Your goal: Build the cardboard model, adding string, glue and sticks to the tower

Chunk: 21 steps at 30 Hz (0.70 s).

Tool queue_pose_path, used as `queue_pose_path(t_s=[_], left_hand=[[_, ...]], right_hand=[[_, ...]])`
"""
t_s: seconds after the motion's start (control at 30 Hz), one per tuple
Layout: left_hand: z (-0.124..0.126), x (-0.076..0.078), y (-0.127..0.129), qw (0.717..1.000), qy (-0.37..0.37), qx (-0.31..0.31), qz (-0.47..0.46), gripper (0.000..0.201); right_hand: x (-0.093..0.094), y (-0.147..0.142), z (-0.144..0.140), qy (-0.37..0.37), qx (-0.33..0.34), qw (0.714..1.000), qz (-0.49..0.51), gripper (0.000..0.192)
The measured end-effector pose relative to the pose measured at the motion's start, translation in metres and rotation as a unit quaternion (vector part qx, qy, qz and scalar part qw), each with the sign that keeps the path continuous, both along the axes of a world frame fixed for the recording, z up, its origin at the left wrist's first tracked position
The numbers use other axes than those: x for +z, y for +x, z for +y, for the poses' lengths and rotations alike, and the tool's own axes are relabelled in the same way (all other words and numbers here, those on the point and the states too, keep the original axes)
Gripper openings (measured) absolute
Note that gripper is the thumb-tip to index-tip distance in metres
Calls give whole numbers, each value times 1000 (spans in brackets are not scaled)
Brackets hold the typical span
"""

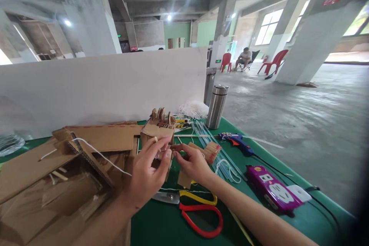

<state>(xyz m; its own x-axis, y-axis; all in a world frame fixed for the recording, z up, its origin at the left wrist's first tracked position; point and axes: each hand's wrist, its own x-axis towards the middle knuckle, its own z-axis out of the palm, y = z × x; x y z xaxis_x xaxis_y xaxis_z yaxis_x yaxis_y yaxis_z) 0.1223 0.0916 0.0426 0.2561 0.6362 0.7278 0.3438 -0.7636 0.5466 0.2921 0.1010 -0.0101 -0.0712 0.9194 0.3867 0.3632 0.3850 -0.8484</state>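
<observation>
My left hand (pixel 151 165) is closed in a pinch in front of a small cardboard box (pixel 150 130) with rounded cardboard discs on top. A pale stick end (pixel 156 139) shows beside its fingers; whatever sits between the fingertips is too small to name. Thumb and fingers pressed together, my right hand (pixel 193 161) meets the left at the box's near right side, its grip also unclear. A white string (pixel 99 153) runs from a large cardboard structure (pixel 86 161) to behind my left hand. Below both hands lie scissors (pixel 198 215) with red and yellow handles.
To the right are a blue glue gun (pixel 239 140), clear glue sticks (pixel 221 161), a purple power strip (pixel 272 188) and its black cable. A steel flask (pixel 217 107) stands at the far edge, before a white panel (pixel 115 88). A seated person (pixel 245 57) is far off.
</observation>
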Motion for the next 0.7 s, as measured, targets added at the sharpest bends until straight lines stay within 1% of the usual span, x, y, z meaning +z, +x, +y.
queue_pose_path(t_s=[0.1, 0.23, 0.33, 0.43, 0.53, 0.63, 0.7], left_hand=[[-3, 1, 6, 999, 30, 3, 33, 32], [-1, 4, 12, 994, 62, -13, 93, 38], [0, 5, 14, 993, 59, -20, 97, 40], [-2, 3, 13, 993, 42, -27, 103, 41], [-7, -6, 9, 992, 48, -34, 109, 41], [-13, -21, 1, 985, 64, -74, 141, 39], [-16, -32, -6, 983, 40, -72, 164, 35]], right_hand=[[-3, 1, 11, 1, 6, 1000, 21, 28], [-8, 0, 21, 6, 31, 998, 51, 30], [-12, 0, 24, 6, 38, 997, 68, 31], [-14, 2, 23, 7, 40, 997, 72, 32], [-14, 6, 21, 4, 32, 997, 66, 33], [-8, 12, 15, -3, 14, 998, 58, 31], [-2, 15, 8, -3, 1, 999, 45, 30]])
